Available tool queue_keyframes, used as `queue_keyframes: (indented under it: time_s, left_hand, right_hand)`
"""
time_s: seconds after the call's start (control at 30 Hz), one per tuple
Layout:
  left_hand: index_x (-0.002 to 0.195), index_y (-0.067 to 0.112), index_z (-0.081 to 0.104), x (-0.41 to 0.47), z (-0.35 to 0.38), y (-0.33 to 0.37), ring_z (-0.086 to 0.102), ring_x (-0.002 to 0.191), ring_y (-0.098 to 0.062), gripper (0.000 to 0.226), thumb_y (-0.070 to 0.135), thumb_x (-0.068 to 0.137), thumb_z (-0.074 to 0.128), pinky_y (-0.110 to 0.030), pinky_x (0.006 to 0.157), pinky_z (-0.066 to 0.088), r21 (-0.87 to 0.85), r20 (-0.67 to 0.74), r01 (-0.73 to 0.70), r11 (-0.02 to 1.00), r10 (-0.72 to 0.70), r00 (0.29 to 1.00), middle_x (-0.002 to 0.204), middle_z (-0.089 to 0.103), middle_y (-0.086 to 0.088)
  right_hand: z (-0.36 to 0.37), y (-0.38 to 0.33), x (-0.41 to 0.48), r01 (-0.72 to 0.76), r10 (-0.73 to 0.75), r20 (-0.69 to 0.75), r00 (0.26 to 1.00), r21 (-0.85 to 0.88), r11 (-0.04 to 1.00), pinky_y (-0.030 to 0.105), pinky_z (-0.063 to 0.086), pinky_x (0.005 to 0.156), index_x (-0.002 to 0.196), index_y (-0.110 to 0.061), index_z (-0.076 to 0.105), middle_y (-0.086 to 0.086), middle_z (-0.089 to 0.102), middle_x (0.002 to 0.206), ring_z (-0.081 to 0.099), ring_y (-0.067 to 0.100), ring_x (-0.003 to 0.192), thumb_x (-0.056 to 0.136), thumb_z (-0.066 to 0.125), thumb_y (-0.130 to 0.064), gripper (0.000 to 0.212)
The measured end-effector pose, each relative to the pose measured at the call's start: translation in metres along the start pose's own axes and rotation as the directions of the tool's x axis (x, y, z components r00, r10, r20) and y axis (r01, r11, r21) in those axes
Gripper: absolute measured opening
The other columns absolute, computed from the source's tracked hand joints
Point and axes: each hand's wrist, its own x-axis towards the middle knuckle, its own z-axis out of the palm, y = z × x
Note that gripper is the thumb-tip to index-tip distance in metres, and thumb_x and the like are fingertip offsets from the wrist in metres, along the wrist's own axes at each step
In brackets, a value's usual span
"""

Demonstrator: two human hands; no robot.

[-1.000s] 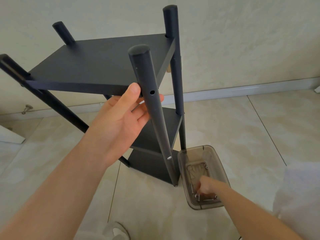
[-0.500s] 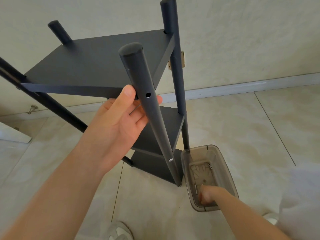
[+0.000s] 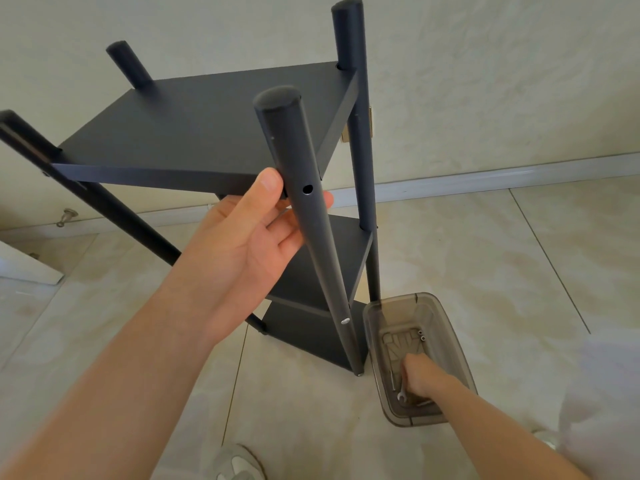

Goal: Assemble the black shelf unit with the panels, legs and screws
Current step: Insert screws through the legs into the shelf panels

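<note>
Tub [image 3: 450, 348] of smoky clear plastic sits lower right of frame on the tiled floor [image 3: 467, 254], just beside the foot of the shelf unit [image 3: 349, 258]. In it: a couple of screws [image 3: 421, 336] near the far end, a small wrench [image 3: 401, 396] at the near end, and my right hand [image 3: 420, 375].

R hand is reaching down in w/ fingers curled under, right next to the wrench. Can't tell if it's pinching anything.

Shelf unit stands upright centre frame, long axis vertical, legs running from the floor up toward me. Top panel [image 3: 207, 133] lies flat, upper centre, w/ two more panels stacked below it. Leg tops poke up past the top panel.

L hand [image 3: 249, 244] grips the near leg [image 3: 294, 143] at the top panel's front-right corner: thumb on the front, fingers wrapped round behind. Just right of my thumb the leg has an open screw hole [image 3: 307, 189]. Lower down the same leg a silver screw head [image 3: 345, 321] sits at the mid panel level.

Pale wall [image 3: 485, 81] behind. White shoe [image 3: 239, 462] at bottom edge.
</note>
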Motion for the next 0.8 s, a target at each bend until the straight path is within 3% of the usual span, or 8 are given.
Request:
queue_keyframes:
  time_s: [0.1,0.2,0.33,0.43,0.57,0.7,0.8]
  left_hand:
    - [0.106,0.015,0.07,-0.002,0.002,0.002,0.069,0.111,-0.024,0.045,0.036,0.066,0.071,-0.032,0.09,0.058,0.009,-0.009,0.002,1.0,-0.001,1.0,0.114,0.073,-0.002]
    - [0.115,0.013,0.061,-0.004,0.006,0.004,0.07,0.11,-0.023,0.048,0.035,0.073,0.065,-0.033,0.093,0.056,0.014,-0.039,0.01,1.0,-0.009,0.999,0.118,0.073,-0.004]
    - [0.118,0.014,0.061,-0.006,0.009,0.006,0.07,0.11,-0.022,0.042,0.029,0.08,0.057,-0.032,0.093,0.056,0.004,-0.057,0.028,1.0,-0.027,0.998,0.118,0.073,-0.003]
    - [0.12,0.016,0.059,-0.007,0.011,0.007,0.07,0.11,-0.02,0.045,0.032,0.078,0.058,-0.032,0.097,0.054,0.019,-0.085,0.05,0.999,-0.048,0.995,0.117,0.074,-0.001]
    - [0.12,0.018,0.059,-0.007,0.014,0.008,0.071,0.107,-0.02,0.045,0.033,0.077,0.059,-0.032,0.093,0.055,0.001,-0.117,0.057,0.998,-0.057,0.991,0.114,0.074,0.001]
    - [0.117,0.017,0.061,-0.006,0.014,0.008,0.071,0.107,-0.019,0.043,0.032,0.077,0.06,-0.033,0.096,0.05,-0.014,-0.127,0.051,0.999,-0.052,0.991,0.116,0.074,-0.001]
    - [0.115,0.015,0.064,-0.005,0.014,0.006,0.071,0.108,-0.02,0.038,0.03,0.08,0.06,-0.032,0.092,0.051,-0.022,-0.102,0.043,0.999,-0.045,0.994,0.116,0.074,-0.004]
  right_hand:
    - [-0.012,-0.011,-0.005,0.027,-0.018,-0.091,0.996,0.106,0.994,0.026,0.049,0.075,0.102,-0.015,0.058,0.002,0.06,0.097,0.059,0.017,0.085,0.094,0.054,-0.009,0.011]
    - [-0.039,-0.031,-0.012,0.07,-0.027,-0.196,0.98,0.218,0.973,0.028,0.056,0.081,0.101,-0.011,0.066,0.004,0.066,0.093,0.066,0.018,0.085,0.095,0.056,-0.011,0.012]
    - [-0.109,-0.061,-0.049,0.077,0.076,-0.357,0.931,0.395,0.915,0.021,0.048,0.06,0.095,-0.009,0.065,0.004,0.065,0.087,0.066,0.02,0.079,0.093,0.064,-0.015,0.006]
    - [-0.169,-0.072,-0.104,0.116,0.177,-0.559,0.81,0.449,0.886,0.025,0.042,0.057,0.097,-0.016,0.067,0.004,0.067,0.093,0.061,0.02,0.075,0.092,0.065,-0.017,0.006]
    - [-0.222,-0.092,-0.196,0.374,0.108,-0.771,0.628,0.42,0.827,0.029,0.051,0.057,0.088,-0.024,0.066,-0.002,0.07,0.08,0.063,0.017,0.066,0.09,0.063,-0.024,0.004]
    - [-0.24,-0.104,-0.284,0.583,0.003,-0.875,0.485,0.325,0.745,0.014,0.04,0.053,0.087,-0.028,0.072,-0.012,0.071,0.079,0.061,0.003,0.065,0.088,0.066,-0.026,0.006]
    - [-0.239,-0.109,-0.324,0.74,-0.069,-0.908,0.412,0.289,0.607,0.006,0.046,0.061,0.079,-0.03,0.073,-0.018,0.072,0.074,0.066,-0.004,0.074,0.084,0.073,-0.022,0.009]
